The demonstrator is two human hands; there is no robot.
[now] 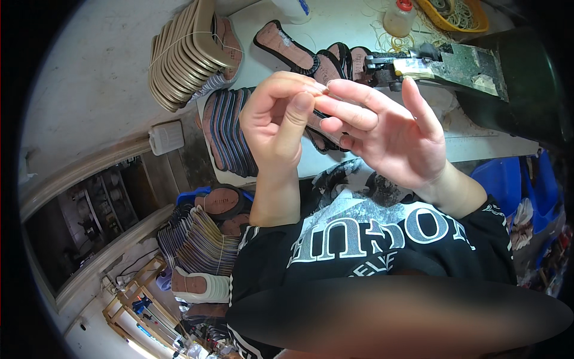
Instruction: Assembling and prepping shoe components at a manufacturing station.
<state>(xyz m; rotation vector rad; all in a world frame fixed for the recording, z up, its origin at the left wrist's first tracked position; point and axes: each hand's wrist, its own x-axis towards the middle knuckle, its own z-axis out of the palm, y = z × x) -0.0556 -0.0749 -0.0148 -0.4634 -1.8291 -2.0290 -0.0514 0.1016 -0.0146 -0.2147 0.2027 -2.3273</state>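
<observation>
Both hands are raised in front of my chest, over the near edge of the white table. My left hand (276, 119) has its fingers curled, with thumb and fingertips closed at the fingertips of the other hand. Whatever lies between them, if anything, is too small to make out. My right hand (397, 137) is palm up, its fingers apart and partly bent. Behind the hands lie several black-edged insoles (287, 51) with pinkish-brown tops, partly hidden. To the left of my left hand stands a stack of dark-edged insoles (230, 131).
A green machine (472, 69) stands on the table (245, 36) at the right. Behind it are a red-capped bottle (399, 21) and a yellow basket (463, 23) of pale bands. Tied beige soles (185, 57) stand back left; more stacks (203, 239) lie below left. Blue bins (499, 182) are at right.
</observation>
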